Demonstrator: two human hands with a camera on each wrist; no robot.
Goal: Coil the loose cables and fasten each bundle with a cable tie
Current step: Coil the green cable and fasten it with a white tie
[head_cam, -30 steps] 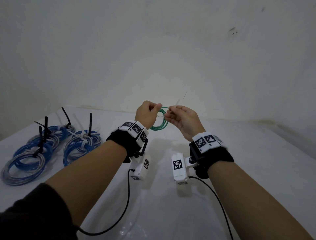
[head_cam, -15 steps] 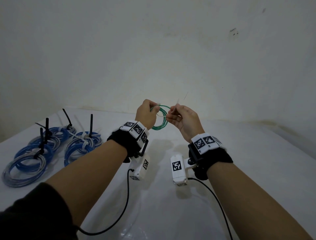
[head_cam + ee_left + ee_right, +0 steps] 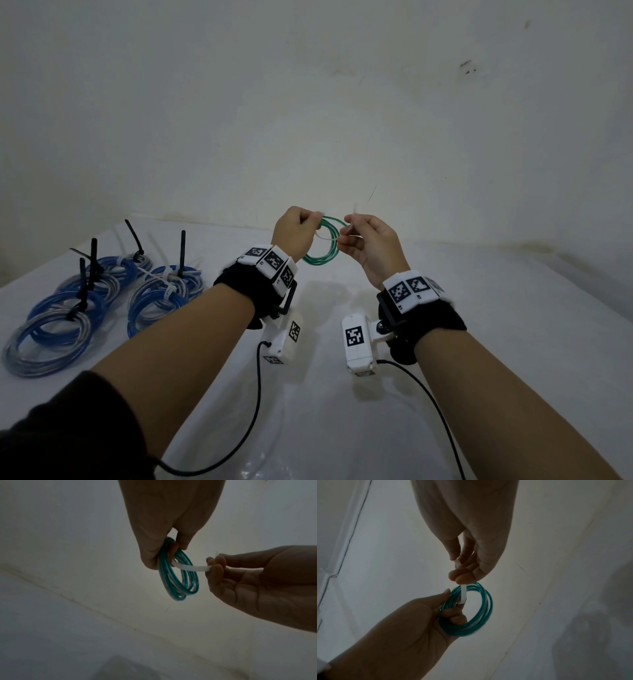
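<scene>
Above table point(image 3: 513, 325), hands pinch green coil point(image 3: 323, 255), tie point(image 3: 192, 568).

Where the left hand point(image 3: 294, 229) pinches the green cable coil point(image 3: 323, 247), its fingers cover that stretch of the loops, so the head of the white cable tie point(image 3: 190, 567) stays hidden inside the grip. The tie's other end disappears between the fingertips of the right hand point(image 3: 371, 246); in the head view its free tip is too thin to follow. At the left of the frame, the blue bundles point(image 3: 102, 298) overlap one another, and the nearest grey loop is partly behind the forearm. The tabletop point(image 3: 513, 342) runs off the lower edge.
</scene>
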